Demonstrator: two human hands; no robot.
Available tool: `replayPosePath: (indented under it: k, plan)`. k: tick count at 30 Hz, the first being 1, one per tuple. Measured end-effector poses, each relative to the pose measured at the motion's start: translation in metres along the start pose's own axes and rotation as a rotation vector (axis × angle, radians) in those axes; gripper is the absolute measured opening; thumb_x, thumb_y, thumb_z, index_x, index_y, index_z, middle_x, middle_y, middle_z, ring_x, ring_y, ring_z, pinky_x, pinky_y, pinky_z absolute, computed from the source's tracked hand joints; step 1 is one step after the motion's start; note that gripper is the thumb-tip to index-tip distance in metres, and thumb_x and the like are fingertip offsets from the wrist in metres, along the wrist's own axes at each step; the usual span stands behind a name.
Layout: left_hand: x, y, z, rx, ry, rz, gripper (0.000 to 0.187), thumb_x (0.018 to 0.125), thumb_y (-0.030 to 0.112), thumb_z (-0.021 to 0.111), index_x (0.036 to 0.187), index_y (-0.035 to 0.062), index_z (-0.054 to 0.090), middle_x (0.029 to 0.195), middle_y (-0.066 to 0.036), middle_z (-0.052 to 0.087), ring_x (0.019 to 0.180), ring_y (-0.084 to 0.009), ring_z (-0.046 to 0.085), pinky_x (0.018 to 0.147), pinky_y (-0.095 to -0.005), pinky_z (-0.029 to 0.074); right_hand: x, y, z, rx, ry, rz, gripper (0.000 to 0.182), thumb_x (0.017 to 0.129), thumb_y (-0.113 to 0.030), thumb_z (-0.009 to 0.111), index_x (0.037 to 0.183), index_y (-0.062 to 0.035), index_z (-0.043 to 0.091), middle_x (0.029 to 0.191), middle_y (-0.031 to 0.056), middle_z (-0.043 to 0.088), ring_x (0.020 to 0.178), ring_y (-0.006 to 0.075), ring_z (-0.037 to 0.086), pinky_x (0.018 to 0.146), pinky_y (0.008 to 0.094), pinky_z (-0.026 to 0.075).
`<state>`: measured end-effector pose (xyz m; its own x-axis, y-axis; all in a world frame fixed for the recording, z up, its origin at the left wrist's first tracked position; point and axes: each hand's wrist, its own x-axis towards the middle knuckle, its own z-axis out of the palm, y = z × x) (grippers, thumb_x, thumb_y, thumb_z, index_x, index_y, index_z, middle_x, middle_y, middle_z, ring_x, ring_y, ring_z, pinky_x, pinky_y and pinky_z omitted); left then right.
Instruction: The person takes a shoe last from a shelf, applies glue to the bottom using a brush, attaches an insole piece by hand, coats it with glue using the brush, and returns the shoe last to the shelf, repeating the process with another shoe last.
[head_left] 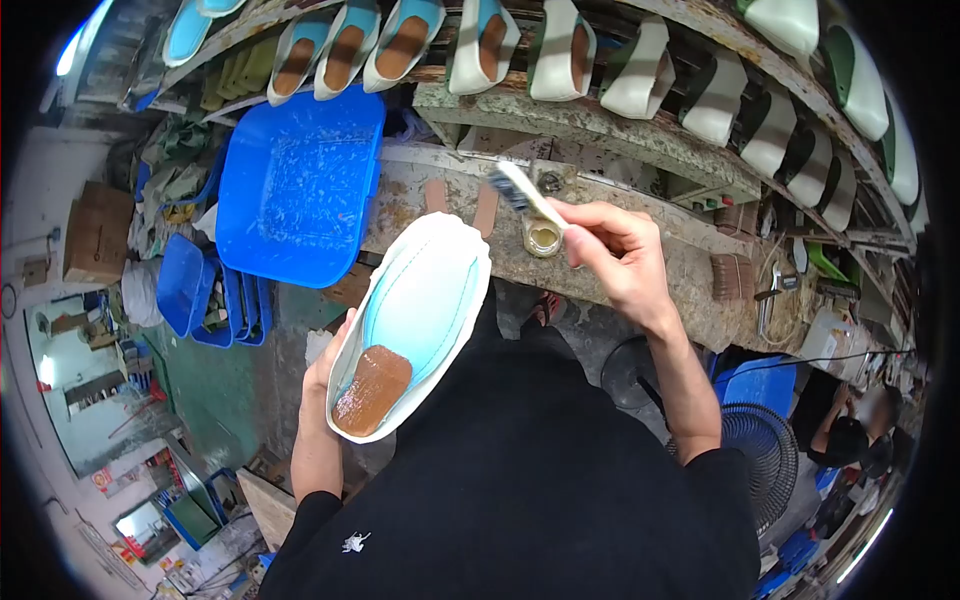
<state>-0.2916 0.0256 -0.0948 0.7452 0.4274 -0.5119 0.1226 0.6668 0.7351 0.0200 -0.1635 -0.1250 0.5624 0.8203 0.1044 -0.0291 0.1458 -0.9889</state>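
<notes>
My left hand [325, 375] holds a white shoe upper [415, 320] from below, open side up, showing a light-blue lining and a brown heel pad with a wet shine. My right hand [615, 255] grips a brush [525, 192] by its handle, bristles raised above the workbench. The brush hangs just over a small open glue jar [543, 238] that stands on the bench beyond the shoe's toe.
A worn workbench [600, 215] runs ahead, with racks of white and blue shoe uppers [560, 50] above. A blue plastic tray [300, 185] leans at the left, more blue trays [215, 290] below. A fan [760, 450] and another person [850, 435] are at the right.
</notes>
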Motion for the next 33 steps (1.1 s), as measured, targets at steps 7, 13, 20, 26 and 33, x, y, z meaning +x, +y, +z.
replayPosePath:
  k: [7,13,20,26,33]
  plan:
    - [0.013,0.011,0.003,0.025,-0.025,0.013,0.071,0.11,0.06,0.029,0.157,0.0087,0.043,0.143,-0.013,0.061,0.123,-0.0217,0.065,0.101,-0.0375,0.056,0.003,-0.043,0.024,-0.309,-0.06,-0.127,0.03,0.091,0.002,0.07,0.12,-0.0022,0.076,0.078,0.0088,0.072,0.059,0.0075,0.056,0.052,0.026,0.043]
    - [0.013,0.015,0.0,0.022,-0.004,0.022,0.07,0.11,0.06,0.03,0.156,0.0087,0.044,0.143,-0.013,0.061,0.122,-0.0215,0.066,0.101,-0.0371,0.056,0.001,-0.035,0.026,-0.471,-0.03,-0.239,0.029,0.088,0.002,0.072,0.116,-0.0025,0.077,0.072,0.0099,0.065,0.057,0.0181,0.058,0.052,0.0322,0.045]
    - [0.015,0.039,-0.003,0.036,0.04,0.081,0.07,0.11,0.06,0.031,0.156,0.0087,0.045,0.142,-0.012,0.062,0.121,-0.0212,0.066,0.101,-0.0366,0.056,-0.048,0.055,-0.03,-0.505,0.241,0.061,0.027,0.094,-0.003,0.071,0.121,-0.0027,0.076,0.093,0.0139,0.077,0.079,0.0143,0.071,0.071,0.0288,0.055]
    - [0.073,0.12,0.046,0.182,0.0,0.226,0.069,0.11,0.059,0.032,0.155,0.0087,0.045,0.142,-0.012,0.062,0.12,-0.0209,0.067,0.1,-0.0361,0.057,-0.094,0.114,-0.039,-0.075,0.391,0.336,0.027,0.103,-0.01,0.064,0.13,-0.0066,0.064,0.076,-0.0084,0.054,0.067,0.0001,0.047,0.06,0.0189,0.038]
    - [0.22,0.237,0.186,0.67,-0.14,0.401,0.078,0.106,0.067,0.039,0.146,0.0017,0.055,0.134,-0.018,0.066,0.114,-0.0217,0.068,0.099,-0.035,0.054,-0.118,0.116,-0.026,0.082,0.509,0.279,0.024,0.104,-0.01,0.063,0.127,-0.0014,0.064,0.082,-0.0078,0.057,0.07,-0.0002,0.046,0.061,0.0182,0.035]
